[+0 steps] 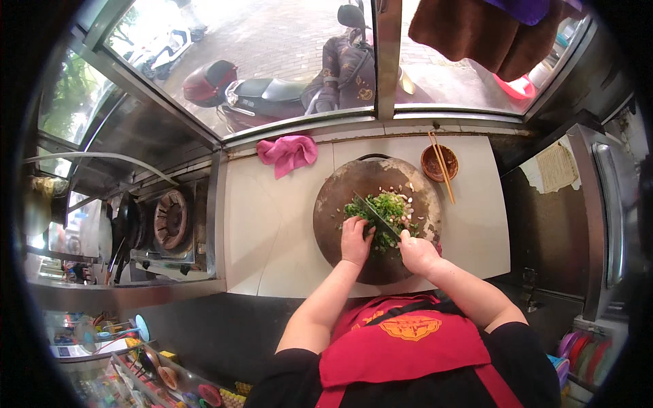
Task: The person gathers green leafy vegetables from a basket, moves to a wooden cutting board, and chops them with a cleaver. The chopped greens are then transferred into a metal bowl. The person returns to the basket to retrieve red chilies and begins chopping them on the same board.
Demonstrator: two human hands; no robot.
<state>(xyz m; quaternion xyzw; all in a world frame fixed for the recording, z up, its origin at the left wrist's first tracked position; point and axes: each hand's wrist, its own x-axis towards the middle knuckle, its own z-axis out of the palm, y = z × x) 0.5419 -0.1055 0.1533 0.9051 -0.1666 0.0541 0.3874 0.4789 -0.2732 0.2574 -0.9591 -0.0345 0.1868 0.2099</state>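
Observation:
My right hand [417, 253] grips the handle of a kitchen knife [378, 216], whose blade points up and left through a heap of chopped green onions [390, 205]. My left hand [355, 239] rests with bent fingers on the greens just left of the blade; whether it pinches any of them cannot be made out. Beneath both lies a round, dark chopping board [336, 191] with a worn, pale patch along its right side. White onion pieces are scattered near the heap's right edge.
Behind the board's right side, chopsticks [442, 166] lie across a small brown bowl [431, 172]. A pink cloth [288, 154] lies at the back left of the pale counter [255, 224]. Further left is a gas burner [171, 219]. Window frames border the back; a metal cabinet [551, 224] stands right.

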